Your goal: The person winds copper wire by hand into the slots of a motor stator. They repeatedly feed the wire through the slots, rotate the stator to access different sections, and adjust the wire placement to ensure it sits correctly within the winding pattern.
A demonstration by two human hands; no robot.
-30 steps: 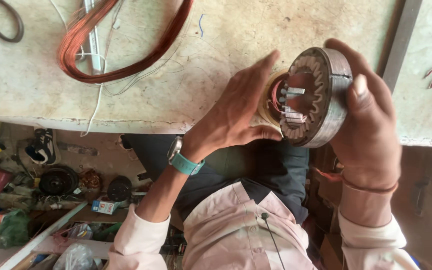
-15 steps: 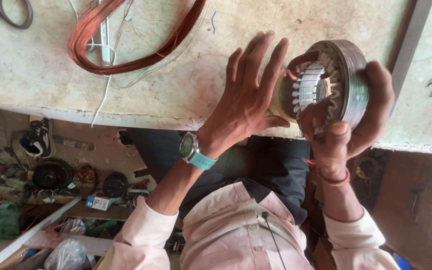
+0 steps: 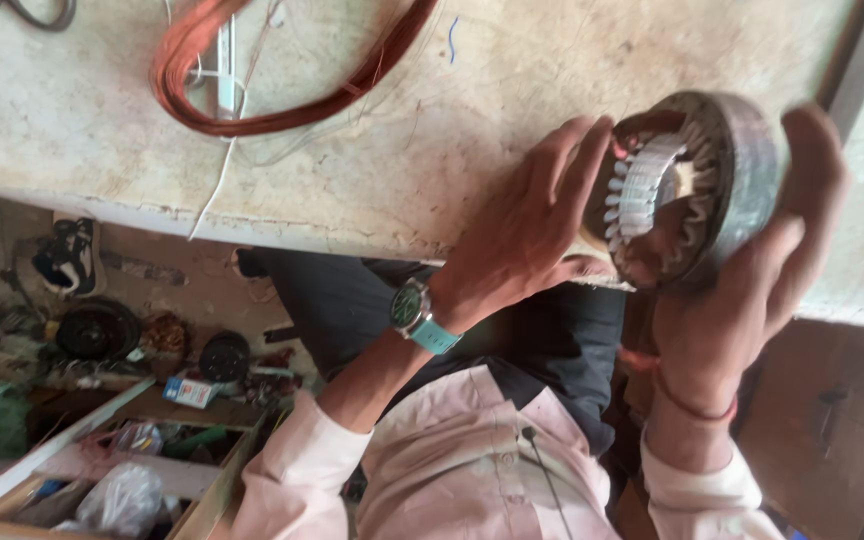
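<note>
Worn pale workbench (image 3: 82,150), cluttered dusty floor (image 3: 182,290), daylight

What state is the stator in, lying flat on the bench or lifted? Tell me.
Lifted. The stator is tilted on edge above the bench, its rim gripped by the right hand; the left hand fingers touch its face.

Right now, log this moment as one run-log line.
left hand: touching stator face | right hand: gripping motor stator | below: workbench
</note>
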